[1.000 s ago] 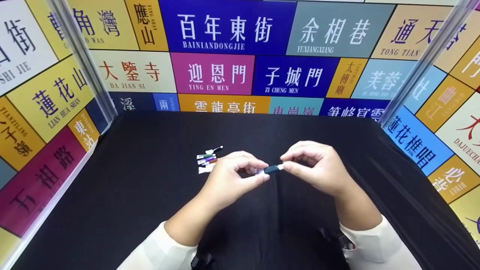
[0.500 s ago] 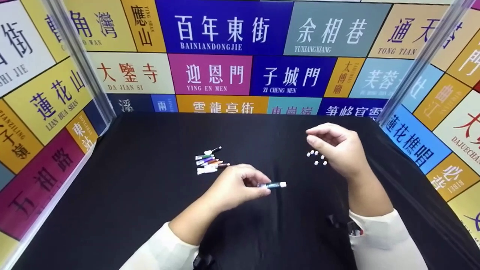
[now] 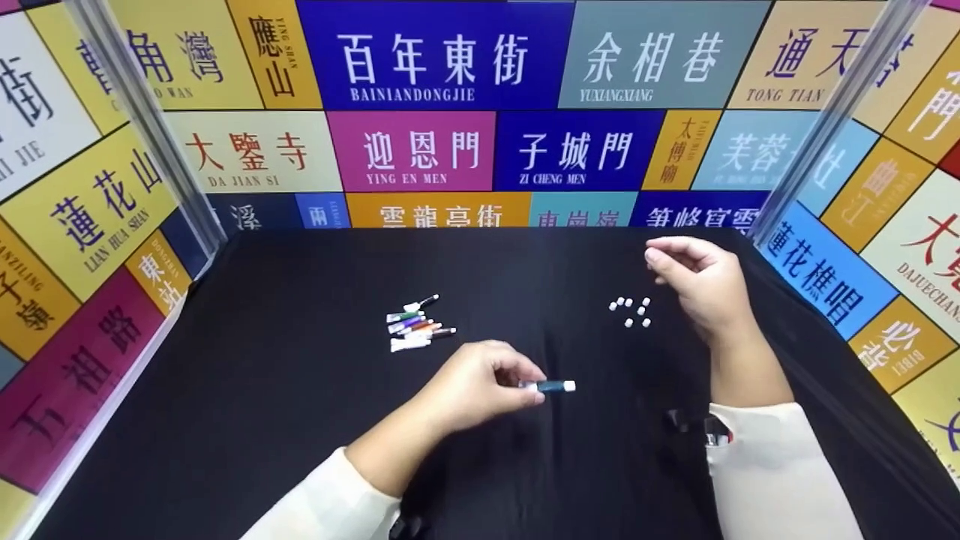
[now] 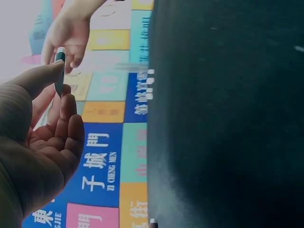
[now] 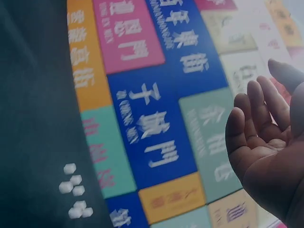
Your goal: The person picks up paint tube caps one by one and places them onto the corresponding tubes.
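Note:
My left hand (image 3: 480, 382) pinches a small dark green paint tube (image 3: 553, 386) between thumb and fingers, above the black cloth. The tube's white tip points right; its other end is partly hidden by the fingers. In the left wrist view, the same tube (image 4: 60, 71) stands nearly upright in the pinch. My right hand (image 3: 705, 289) hovers at the right with loosely bent fingers, and its palm (image 5: 266, 156) holds nothing in the right wrist view. Just left of and below it, several small white caps (image 3: 628, 323) lie in a loose cluster.
A pile of small paint tubes in several colours, among them a white tube (image 3: 410, 344), lies left of centre. Black cloth (image 3: 300, 420) covers the table. Printed sign panels (image 3: 420, 150) stand along the back and sides, with clear corner posts (image 3: 161, 135).
My right hand has let go of the tube's tip and moved right and away, over the caps and beyond them. The left hand has come slightly lower and nearer, still holding the tube.

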### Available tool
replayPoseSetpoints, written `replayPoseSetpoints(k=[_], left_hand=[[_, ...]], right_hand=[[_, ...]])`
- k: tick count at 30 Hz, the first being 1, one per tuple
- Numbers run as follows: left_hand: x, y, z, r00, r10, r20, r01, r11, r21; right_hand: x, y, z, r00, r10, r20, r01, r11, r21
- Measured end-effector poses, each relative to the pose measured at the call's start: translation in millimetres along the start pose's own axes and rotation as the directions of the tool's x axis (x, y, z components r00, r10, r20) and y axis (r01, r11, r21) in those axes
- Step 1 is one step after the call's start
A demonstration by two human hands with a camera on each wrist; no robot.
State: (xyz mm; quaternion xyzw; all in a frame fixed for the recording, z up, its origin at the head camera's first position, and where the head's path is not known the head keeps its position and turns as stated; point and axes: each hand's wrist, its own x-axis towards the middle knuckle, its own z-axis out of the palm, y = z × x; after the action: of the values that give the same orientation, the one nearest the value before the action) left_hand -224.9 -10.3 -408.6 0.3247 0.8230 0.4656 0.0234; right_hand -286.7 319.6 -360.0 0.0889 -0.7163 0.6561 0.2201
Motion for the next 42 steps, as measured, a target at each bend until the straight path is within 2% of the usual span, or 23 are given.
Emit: replayPoseSetpoints(k=[7,13,15,18,20,22,27,33,37,42], left_hand=[[-2.9,-6.3,13.2,0.997,-0.017,0.074,0.011,0.997,0.079],[-5.3,-14.1,22.5,0.990,-0.075,0.120,0.061,0.991,0.120],[-5.7,-16.4,25.2,0.986,-0.103,0.134,0.088,0.989,0.120],[-5.2,-19.1,28.4,0.980,-0.133,0.148,0.117,0.987,0.112],[-4.7,-20.0,30.1,0.977,-0.144,0.159,0.128,0.986,0.108],[-4.3,-20.3,31.8,0.973,-0.156,0.170,0.140,0.985,0.104],[-4.4,-21.0,36.0,0.965,-0.185,0.186,0.169,0.981,0.098],[-4.3,-22.9,39.8,0.957,-0.200,0.208,0.178,0.977,0.117],[-4.4,-23.5,42.1,0.953,-0.202,0.227,0.170,0.973,0.153],[-4.0,-23.3,44.4,0.955,-0.183,0.234,0.133,0.968,0.213]], right_hand=[[9,28,-20.2,0.996,0.091,-0.015,-0.092,0.995,-0.028],[16,50,-29.4,0.984,0.180,-0.004,-0.180,0.983,0.029],[18,58,-33.7,0.974,0.228,0.002,-0.228,0.973,0.023],[19,70,-42.2,0.954,0.298,-0.001,-0.297,0.950,-0.093],[19,76,-48.0,0.941,0.340,-0.006,-0.335,0.924,-0.184],[18,82,-53.1,0.925,0.380,-0.002,-0.370,0.899,-0.232],[16,94,-59.9,0.888,0.459,0.035,-0.448,0.879,-0.163],[16,102,-60.9,0.863,0.499,0.076,-0.492,0.866,-0.087],[14,107,-62.1,0.848,0.521,0.100,-0.512,0.853,-0.105],[11,115,-66.1,0.834,0.535,0.136,-0.519,0.844,-0.134]])
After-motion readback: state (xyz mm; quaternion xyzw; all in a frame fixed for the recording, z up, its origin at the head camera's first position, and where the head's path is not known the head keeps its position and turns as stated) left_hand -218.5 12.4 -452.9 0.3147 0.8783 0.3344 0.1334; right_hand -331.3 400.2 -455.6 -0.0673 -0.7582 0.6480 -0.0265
